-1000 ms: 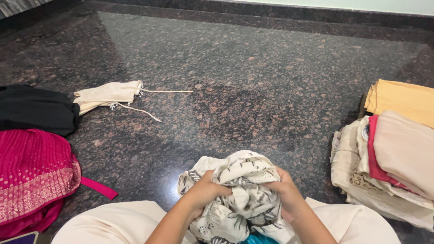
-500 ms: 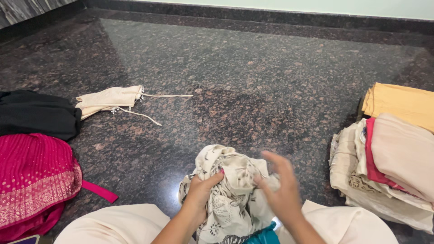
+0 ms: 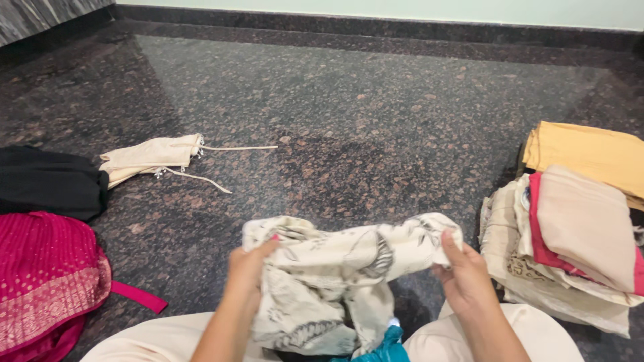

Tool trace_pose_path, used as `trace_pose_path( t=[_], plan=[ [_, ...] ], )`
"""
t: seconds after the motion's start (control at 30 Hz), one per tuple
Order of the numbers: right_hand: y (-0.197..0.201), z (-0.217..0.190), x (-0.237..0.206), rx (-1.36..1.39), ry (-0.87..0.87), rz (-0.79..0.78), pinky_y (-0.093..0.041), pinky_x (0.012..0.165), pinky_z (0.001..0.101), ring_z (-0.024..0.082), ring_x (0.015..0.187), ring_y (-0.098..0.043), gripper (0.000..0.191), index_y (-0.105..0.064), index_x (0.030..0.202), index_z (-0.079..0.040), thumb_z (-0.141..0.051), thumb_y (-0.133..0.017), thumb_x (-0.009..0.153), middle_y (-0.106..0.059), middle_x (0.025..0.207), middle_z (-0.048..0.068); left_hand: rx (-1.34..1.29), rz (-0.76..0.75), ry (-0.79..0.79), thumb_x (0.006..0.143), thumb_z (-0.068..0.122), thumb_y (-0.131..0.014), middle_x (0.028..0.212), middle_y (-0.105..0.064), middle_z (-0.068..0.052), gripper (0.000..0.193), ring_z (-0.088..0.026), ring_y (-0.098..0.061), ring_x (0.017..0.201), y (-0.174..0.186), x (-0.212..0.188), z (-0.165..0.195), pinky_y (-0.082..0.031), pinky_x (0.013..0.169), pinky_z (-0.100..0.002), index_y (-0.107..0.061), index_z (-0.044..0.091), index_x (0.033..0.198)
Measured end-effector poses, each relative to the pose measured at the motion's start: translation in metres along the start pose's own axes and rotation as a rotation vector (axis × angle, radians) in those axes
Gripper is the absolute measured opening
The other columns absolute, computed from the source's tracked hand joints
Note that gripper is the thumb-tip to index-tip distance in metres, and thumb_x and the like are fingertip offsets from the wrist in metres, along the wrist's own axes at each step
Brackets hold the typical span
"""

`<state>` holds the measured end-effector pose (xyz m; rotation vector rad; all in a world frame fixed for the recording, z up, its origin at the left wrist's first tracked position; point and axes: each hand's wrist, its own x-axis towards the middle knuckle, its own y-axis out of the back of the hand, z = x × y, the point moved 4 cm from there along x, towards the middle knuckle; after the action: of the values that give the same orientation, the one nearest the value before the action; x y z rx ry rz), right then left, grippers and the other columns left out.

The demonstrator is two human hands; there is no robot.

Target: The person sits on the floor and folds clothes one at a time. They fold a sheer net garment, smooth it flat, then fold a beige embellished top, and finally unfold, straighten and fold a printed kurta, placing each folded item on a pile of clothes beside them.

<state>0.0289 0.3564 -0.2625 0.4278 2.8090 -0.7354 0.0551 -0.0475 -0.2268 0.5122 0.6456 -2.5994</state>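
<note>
— Two hands on one cloth, head view: the left hand (image 3: 247,265) is bunched shut on the near-left edge of the cream printed garment (image 3: 335,281), and the right hand (image 3: 463,276) pinches its far-right corner, fingers closed over the fabric. The hands stand well apart, with the cloth stretched between them above the lap.

— Where does the rest of it hang?

— Below the stretched top edge it sags in crumpled folds down onto the lap, over a teal cloth (image 3: 376,345) that peeks out underneath. It hangs above the dark granite floor (image 3: 349,100), not on it.

— So how would you handle this step well?

— I judge the edge is only half opened. Best to find true corners or a seam in each hand, not a fistful; the left grip looks like a wad. Then lift high enough that the hanging part clears the teal piece, and give a light shake so the folds drop out.

— Anything to keep clear of?

— The folded stack (image 3: 570,248) of cream, pink and beige pieces lies just beside the right hand, with a mustard cloth (image 3: 590,154) behind it. On the left lie a magenta garment (image 3: 47,281), a black one (image 3: 47,181) and a beige drawstring piece (image 3: 147,157), well apart.
</note>
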Motion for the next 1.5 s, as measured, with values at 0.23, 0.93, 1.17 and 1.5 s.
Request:
trace_pose_path(
  t=[0.23, 0.93, 1.17, 1.5],
  plan=[
    [0.013, -0.026, 0.011, 0.36, 0.101, 0.062, -0.056, 0.098, 0.0428, 0.019, 0.108, -0.069, 0.049, -0.05, 0.136, -0.022, -0.006, -0.061, 0.091, -0.064, 0.124, 0.006, 0.759, 0.639, -0.545, 0.07, 0.016, -0.089, 0.129, -0.06, -0.02, 0.072, -0.039, -0.056, 0.119, 0.037, -0.008, 0.06, -0.043, 0.09, -0.054, -0.056, 0.007, 0.134],
    [-0.041, 0.078, -0.001, -0.816, 0.006, -0.1, -0.056, 0.066, 0.0459, 0.04, 0.077, -0.071, 0.032, -0.079, 0.096, 0.003, -0.027, -0.069, 0.091, -0.075, 0.085, 0.023, 0.998, 0.173, -0.853, 0.091, 0.012, -0.061, 0.099, -0.072, -0.027, 0.024, -0.044, -0.068, 0.095, -0.004, 0.01, 0.001, -0.053, 0.083, -0.048, -0.072, 0.004, 0.111],
    [0.035, -0.011, 0.057, 0.332, -0.139, -0.155, -0.048, 0.105, 0.0477, 0.029, 0.113, -0.066, 0.038, -0.064, 0.123, -0.001, -0.023, -0.044, 0.1, -0.071, 0.12, 0.015, -0.311, 0.034, -0.258, 0.102, 0.017, -0.053, 0.113, -0.072, -0.016, 0.028, -0.032, -0.07, 0.104, 0.044, 0.031, 0.04, -0.055, 0.091, -0.042, -0.068, -0.004, 0.113],
    [0.007, -0.001, 0.036, -0.468, 0.282, 0.149, -0.041, 0.112, 0.0436, 0.029, 0.132, -0.056, 0.051, -0.052, 0.143, -0.012, -0.009, -0.061, 0.093, -0.06, 0.14, 0.017, 0.575, 0.467, -0.762, 0.078, 0.007, -0.076, 0.131, -0.058, -0.023, 0.066, -0.035, -0.06, 0.117, 0.04, 0.007, 0.05, -0.048, 0.096, -0.043, -0.054, 0.01, 0.14]
  ],
)
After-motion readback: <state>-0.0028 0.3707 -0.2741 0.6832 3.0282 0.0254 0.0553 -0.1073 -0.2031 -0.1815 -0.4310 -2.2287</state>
